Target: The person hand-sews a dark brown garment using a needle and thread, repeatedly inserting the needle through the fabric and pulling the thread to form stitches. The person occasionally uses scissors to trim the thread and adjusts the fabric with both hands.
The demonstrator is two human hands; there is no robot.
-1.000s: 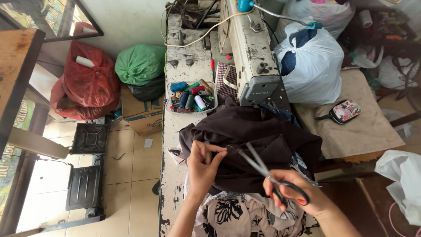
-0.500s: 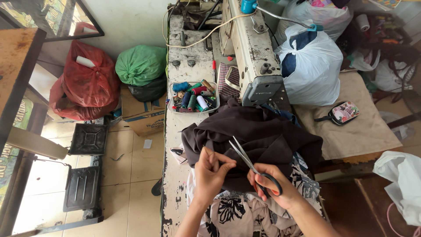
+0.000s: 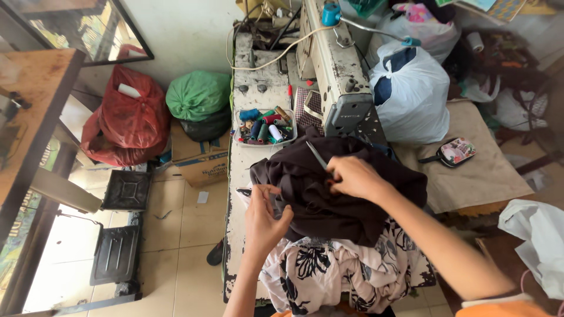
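A dark brown garment lies bunched on the white sewing table, in front of the sewing machine. My left hand pinches the garment's left edge. My right hand rests on top of the garment and grips scissors, whose blades point up and away toward the machine. A floral white and black cloth lies under the garment at the near edge.
A tray of thread spools sits left of the machine. Red and green bags lie on the floor at left. A white bag and a hand mirror are on the right.
My right hand with the scissors has moved from the near right up and left onto the garment. The left hand stays pinching the garment's edge.
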